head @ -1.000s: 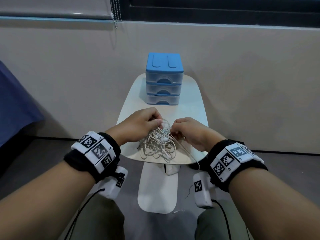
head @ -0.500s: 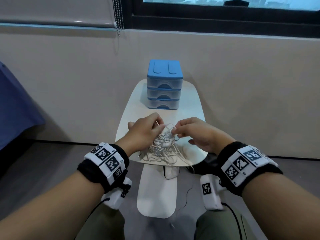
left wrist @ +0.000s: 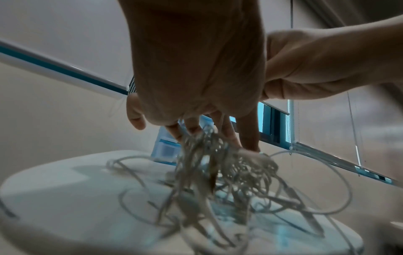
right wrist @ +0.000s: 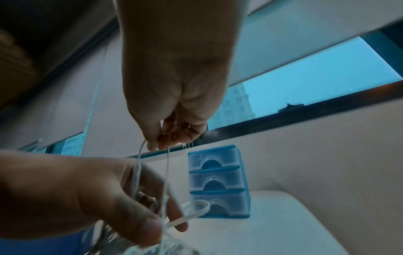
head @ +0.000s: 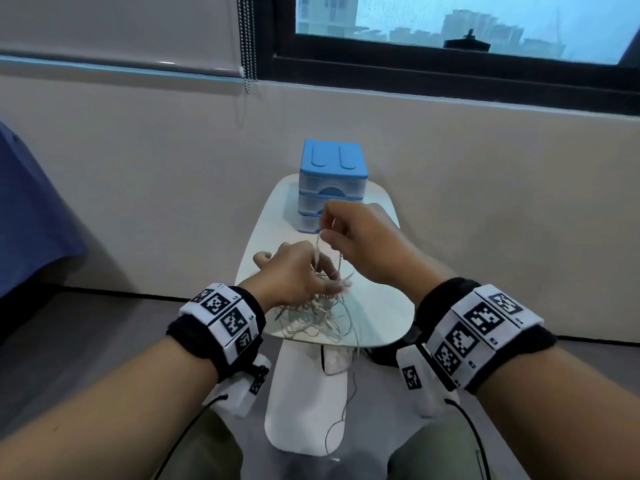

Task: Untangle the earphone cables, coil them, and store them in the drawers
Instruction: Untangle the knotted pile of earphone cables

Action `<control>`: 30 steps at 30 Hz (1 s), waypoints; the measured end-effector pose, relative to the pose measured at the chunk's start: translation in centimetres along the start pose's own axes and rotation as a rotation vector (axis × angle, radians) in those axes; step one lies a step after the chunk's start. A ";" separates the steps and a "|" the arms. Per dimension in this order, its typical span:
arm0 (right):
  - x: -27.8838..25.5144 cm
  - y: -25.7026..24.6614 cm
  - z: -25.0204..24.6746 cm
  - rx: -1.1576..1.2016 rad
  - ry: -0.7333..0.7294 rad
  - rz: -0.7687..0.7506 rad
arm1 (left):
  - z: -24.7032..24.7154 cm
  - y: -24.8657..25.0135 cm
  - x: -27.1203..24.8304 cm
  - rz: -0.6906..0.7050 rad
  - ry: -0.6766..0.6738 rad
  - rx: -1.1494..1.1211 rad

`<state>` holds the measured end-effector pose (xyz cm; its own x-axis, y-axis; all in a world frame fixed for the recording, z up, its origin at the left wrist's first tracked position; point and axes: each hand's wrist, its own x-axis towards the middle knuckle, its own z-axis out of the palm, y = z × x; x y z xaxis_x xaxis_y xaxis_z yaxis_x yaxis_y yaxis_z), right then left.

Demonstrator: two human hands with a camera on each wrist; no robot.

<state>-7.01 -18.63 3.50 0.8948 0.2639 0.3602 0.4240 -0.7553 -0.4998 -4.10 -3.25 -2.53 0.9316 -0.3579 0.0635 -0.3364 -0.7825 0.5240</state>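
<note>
The right hand (head: 363,244) is raised above the white table (head: 381,306), its thumb and fingers (right wrist: 152,143) pinching a loop of white cable drawn up from the tangled earphone cables (head: 311,317). The left hand (head: 294,271) grips the top of that tangle with fingers curled into it, at the near end of the table. The blue drawer unit (head: 330,174), all drawers closed, stands at the far end.

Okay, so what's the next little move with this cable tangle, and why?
Probably keep raising the right hand, since it pinches one white cable strand leading down into the cable tangle, which the left hand grips above the white table. That should draw the strand free; all three drawers look closed.
</note>
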 end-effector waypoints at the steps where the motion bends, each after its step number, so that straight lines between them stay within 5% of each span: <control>1: 0.1 -0.3 -0.2 -0.088 -0.016 -0.077 | -0.1 -0.1 0.0 0.007 -0.024 -0.013; 7: 0.7 -0.7 -0.1 -0.367 0.019 -0.290 | -0.7 0.2 0.1 -0.099 0.091 -0.354; 11: 0.6 0.8 0.1 -0.143 0.091 -0.129 | -1.7 0.8 0.2 -0.038 0.175 -0.279; 17: -1.8 3.5 2.2 0.140 -0.041 0.185 | -2.7 0.8 0.2 0.075 0.114 -0.428; 23: -2.5 4.5 3.0 0.293 -0.060 0.280 | -3.9 2.3 -0.6 0.287 0.170 -0.677; 30: -1.6 3.9 1.9 0.202 0.025 0.300 | -3.2 1.5 -0.6 0.300 0.165 -0.788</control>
<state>-6.55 -20.84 -0.52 0.9810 0.0319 0.1913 0.1641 -0.6623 -0.7310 -4.76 -2.59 0.96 0.8471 -0.3667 0.3846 -0.4348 -0.0623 0.8983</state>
